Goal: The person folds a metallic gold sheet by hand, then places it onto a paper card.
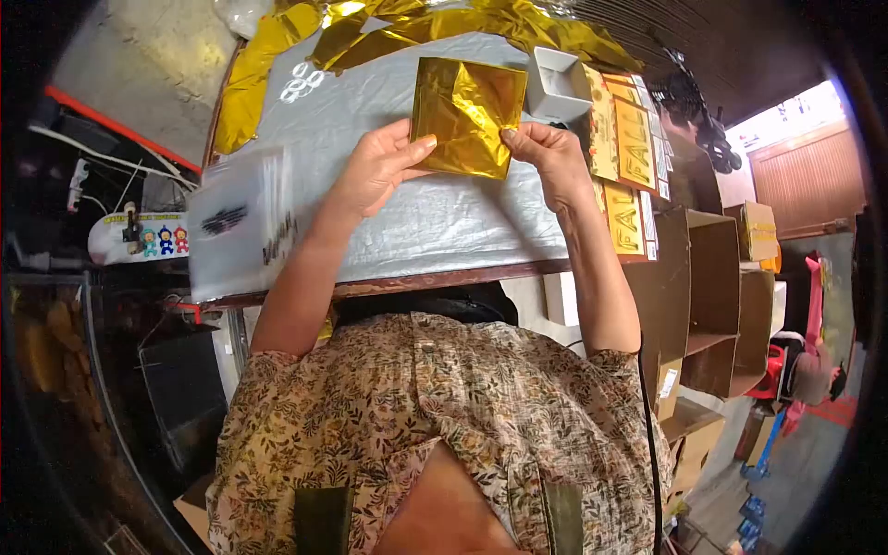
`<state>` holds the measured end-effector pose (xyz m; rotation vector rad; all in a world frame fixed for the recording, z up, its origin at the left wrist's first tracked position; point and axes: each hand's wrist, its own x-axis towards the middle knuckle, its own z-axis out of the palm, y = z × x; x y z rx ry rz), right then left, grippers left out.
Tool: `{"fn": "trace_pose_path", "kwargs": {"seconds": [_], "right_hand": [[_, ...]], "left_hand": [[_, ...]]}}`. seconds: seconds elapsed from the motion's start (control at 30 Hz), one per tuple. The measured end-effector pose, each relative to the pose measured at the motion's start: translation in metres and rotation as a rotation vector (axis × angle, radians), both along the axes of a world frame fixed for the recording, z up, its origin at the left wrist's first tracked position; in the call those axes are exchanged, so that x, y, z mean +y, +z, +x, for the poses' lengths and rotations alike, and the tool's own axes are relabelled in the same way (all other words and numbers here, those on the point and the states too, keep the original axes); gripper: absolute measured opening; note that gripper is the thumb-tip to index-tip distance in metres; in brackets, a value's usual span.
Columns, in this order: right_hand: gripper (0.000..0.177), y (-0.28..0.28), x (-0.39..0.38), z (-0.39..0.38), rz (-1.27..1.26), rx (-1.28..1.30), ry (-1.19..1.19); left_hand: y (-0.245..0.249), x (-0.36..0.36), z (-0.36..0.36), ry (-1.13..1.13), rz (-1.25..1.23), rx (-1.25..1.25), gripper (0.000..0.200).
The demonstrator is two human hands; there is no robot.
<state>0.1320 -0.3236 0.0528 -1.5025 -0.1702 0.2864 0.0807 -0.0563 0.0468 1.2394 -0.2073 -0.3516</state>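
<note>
A square of shiny gold foil [462, 111] is held up over the silver-covered table [398, 231]. My left hand [379, 166] pinches its lower left edge, thumb on the front face. At the lower right edge, my right hand [552, 157] grips the foil between thumb and fingers. The sheet is creased and reflects light near its middle. Just right of the foil stands an open white box [559, 85].
Gold foil strips [370, 37] lie along the table's far edge. Clear plastic bags [242, 222] sit at the left. Yellow printed packets [624, 217] line the right side, with cardboard boxes [712, 277] beyond. White rings [302, 83] lie at the back left.
</note>
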Motion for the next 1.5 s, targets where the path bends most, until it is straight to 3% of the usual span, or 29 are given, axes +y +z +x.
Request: {"fn": "trace_pose_path", "kwargs": {"seconds": [0.1, 0.23, 0.27, 0.3, 0.33, 0.37, 0.43, 0.47, 0.53, 0.67, 0.77, 0.83, 0.87, 0.97, 1.1, 1.17, 1.2, 1.23, 1.3, 1.33, 1.43, 1.5], "right_hand": [[0.016, 0.004, -0.018, -0.011, -0.024, -0.036, -0.057], [0.018, 0.035, -0.094, -0.040, -0.122, -0.075, -0.155], [0.021, 0.044, -0.114, -0.048, -0.167, -0.087, -0.242], [0.024, 0.048, -0.143, -0.051, -0.366, -0.165, -0.296], [0.024, 0.057, -0.159, -0.060, -0.221, -0.117, -0.339], [0.017, 0.062, -0.173, -0.067, -0.153, -0.173, -0.457], [0.012, 0.054, -0.223, -0.079, -0.145, -0.173, -0.561], [0.013, 0.046, -0.245, -0.084, -0.090, -0.211, -0.581], [0.014, 0.032, -0.275, -0.094, -0.037, -0.249, -0.603], [0.010, 0.018, -0.300, -0.117, 0.070, -0.296, -0.588], [0.011, 0.004, -0.310, -0.119, 0.120, -0.321, -0.575], [0.018, 0.012, -0.293, -0.119, 0.138, -0.250, -0.705], [0.026, -0.005, -0.315, -0.118, 0.223, -0.244, -0.596], [0.027, -0.006, -0.310, -0.115, 0.248, -0.249, -0.545], [0.035, 0.011, -0.288, -0.110, 0.203, -0.190, -0.453], [0.029, 0.015, -0.280, -0.100, 0.194, -0.171, -0.373], [0.026, 0.030, -0.263, -0.097, 0.177, -0.179, -0.333], [0.024, 0.047, -0.245, -0.094, 0.161, -0.184, -0.290], [0.023, 0.060, -0.228, -0.082, 0.136, -0.189, -0.247], [0.022, 0.066, -0.218, -0.075, 0.110, -0.186, -0.216], [0.016, 0.071, -0.182, -0.053, 0.107, -0.111, -0.181], [0.015, 0.073, -0.165, -0.045, 0.122, -0.074, -0.158]], "left_hand": [[0.006, -0.023, -0.002, 0.062, 0.026, -0.012, 0.040], [0.005, -0.066, 0.010, -0.079, -0.260, 0.032, 0.039], [0.009, -0.078, 0.017, -0.069, -0.047, -0.115, 0.039], [0.011, -0.090, 0.023, -0.055, 0.165, -0.264, 0.039], [0.003, -0.105, 0.035, -0.023, 0.455, -0.389, 0.038], [-0.001, -0.122, 0.045, -0.028, 0.452, -0.388, 0.038], [-0.007, -0.156, 0.059, -0.022, 0.784, -0.920, 0.042], [-0.011, -0.173, 0.063, -0.022, 0.779, -0.919, 0.042], [-0.021, -0.202, 0.069, 0.180, 0.934, -1.236, 0.042], [-0.033, -0.230, 0.077, 0.232, 0.986, -1.378, 0.027], [-0.031, -0.234, 0.075, 0.157, 0.946, -1.313, 0.024], [-0.024, -0.236, 0.073, 0.168, 0.900, -1.303, 0.019], [-0.020, -0.236, 0.074, 0.197, 0.904, -1.351, 0.016], [0.001, -0.242, 0.083, 0.313, 0.854, -1.452, 0.008], [0.067, -0.236, 0.098, 0.528, 0.637, -1.498, 0.008], [0.096, -0.221, 0.096, 0.423, 0.528, -1.005, 0.012], [0.100, -0.214, 0.104, 0.359, 0.348, -0.931, 0.015], [0.103, -0.202, 0.107, 0.369, 0.350, -0.936, 0.015], [0.114, -0.172, 0.107, 0.106, 0.443, -0.817, 0.018], [0.107, -0.161, 0.111, 0.030, 0.376, -0.678, 0.022], [0.118, -0.129, 0.090, -0.132, 0.363, -0.570, 0.023], [0.106, -0.112, 0.086, -0.102, 0.348, -0.520, 0.027]]}}
